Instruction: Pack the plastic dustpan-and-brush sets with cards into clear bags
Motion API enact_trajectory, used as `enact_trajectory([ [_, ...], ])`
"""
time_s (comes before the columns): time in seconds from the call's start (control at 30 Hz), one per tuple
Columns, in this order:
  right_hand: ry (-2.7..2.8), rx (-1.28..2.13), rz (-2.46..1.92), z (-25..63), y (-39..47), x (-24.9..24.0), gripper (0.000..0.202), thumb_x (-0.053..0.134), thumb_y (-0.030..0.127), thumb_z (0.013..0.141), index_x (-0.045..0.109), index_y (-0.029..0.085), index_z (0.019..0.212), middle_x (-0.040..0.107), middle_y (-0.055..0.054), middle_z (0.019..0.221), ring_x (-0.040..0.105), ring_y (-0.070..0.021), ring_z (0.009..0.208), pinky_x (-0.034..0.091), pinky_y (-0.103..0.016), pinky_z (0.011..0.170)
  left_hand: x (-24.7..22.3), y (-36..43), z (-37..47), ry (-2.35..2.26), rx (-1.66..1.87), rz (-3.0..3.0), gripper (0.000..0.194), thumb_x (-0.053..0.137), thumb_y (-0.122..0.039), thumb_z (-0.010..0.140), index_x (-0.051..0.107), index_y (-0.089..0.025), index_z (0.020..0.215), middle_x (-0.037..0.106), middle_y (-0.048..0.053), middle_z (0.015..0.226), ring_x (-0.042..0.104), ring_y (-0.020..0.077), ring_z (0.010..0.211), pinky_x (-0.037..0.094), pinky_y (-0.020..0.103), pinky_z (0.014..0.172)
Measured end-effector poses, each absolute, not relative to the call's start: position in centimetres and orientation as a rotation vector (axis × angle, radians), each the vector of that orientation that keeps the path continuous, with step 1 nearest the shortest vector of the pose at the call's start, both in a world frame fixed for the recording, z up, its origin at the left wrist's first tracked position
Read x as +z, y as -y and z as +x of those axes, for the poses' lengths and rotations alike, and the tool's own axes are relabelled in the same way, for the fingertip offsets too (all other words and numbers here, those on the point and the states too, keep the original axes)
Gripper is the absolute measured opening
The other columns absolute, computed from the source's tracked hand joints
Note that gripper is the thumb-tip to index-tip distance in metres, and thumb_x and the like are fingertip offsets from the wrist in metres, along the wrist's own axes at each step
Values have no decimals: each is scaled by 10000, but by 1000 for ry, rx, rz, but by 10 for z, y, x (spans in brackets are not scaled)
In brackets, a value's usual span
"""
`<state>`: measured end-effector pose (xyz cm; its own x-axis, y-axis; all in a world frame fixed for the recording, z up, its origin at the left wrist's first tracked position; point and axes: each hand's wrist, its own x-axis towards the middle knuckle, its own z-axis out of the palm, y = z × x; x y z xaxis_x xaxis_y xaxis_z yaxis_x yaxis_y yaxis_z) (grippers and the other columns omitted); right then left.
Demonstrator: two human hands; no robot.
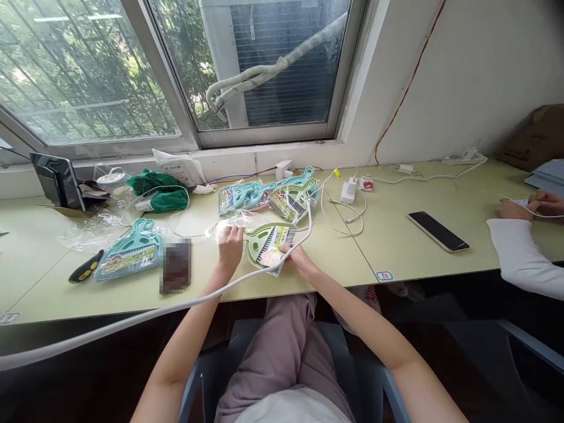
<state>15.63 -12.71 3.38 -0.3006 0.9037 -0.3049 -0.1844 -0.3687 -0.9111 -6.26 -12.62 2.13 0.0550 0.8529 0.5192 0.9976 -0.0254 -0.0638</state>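
So, across the front runs the long pale-green table (388, 255), a window (282, 76) above its far side, and both bare arms reach up to it from below. The left forearm (189, 329) angles inward and up, elbow out wide; the right forearm (361, 311) slants up and leftward, elbow low near the chair's armrest. Between the two hands, close to the front edge, sits the green dustpan set (267, 244), its handle toward the left and its bristled, carded end toward the right.

The left hand (231, 249) has its back up and its fingers curled in closely at the handle end, beside the clear wrap (215, 229); whether they pinch the handle or the film is hard to make out from here. The right hand (297, 258) comes in at the lower right corner, thumb over the card, fingers closed around the edge, holding the set. A white cable (198, 299) sweeps diagonally past, crossing in front of the right hand.

Behind the set lie the blue packs (247, 194) and a green pack (288, 202); off to the left, another blue pack (132, 255) rests beside a blurred dark object (176, 267). Over on the right, a co-worker's white sleeve (524, 255) leans on the table, near a black phone (438, 232). Far left, there's a yellow-and-black handle (86, 267), touching that blue pack.
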Motion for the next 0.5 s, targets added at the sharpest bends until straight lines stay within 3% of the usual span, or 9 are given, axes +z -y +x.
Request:
enact_trajectory([
  [0.17,937,1647,-1046,138,134,14,227,668,289,716,642,165,905,723,-65,973,678,-197,809,551,-296,675,19,130,-55,1706,-519,-2106,387,347,-104,937,531,-171,1270,648,115,993,587,243,936,446,302,629],
  [0.3,803,1485,-1014,132,134,3,281,670,365,717,626,180,923,703,-68,1060,667,-209,923,548,-315,780,24,131,-54,1612,-605,-2152,376,360,-137,950,526,-186,1284,658,98,947,599,220,903,452,286,665],
  [0.5,950,1611,-942,130,129,1,283,704,373,684,659,177,882,726,-65,931,684,-234,836,566,-335,690,40,131,-34,1476,-865,-2268,281,426,-183,936,591,-212,1162,676,80,951,603,216,916,475,304,769],
])
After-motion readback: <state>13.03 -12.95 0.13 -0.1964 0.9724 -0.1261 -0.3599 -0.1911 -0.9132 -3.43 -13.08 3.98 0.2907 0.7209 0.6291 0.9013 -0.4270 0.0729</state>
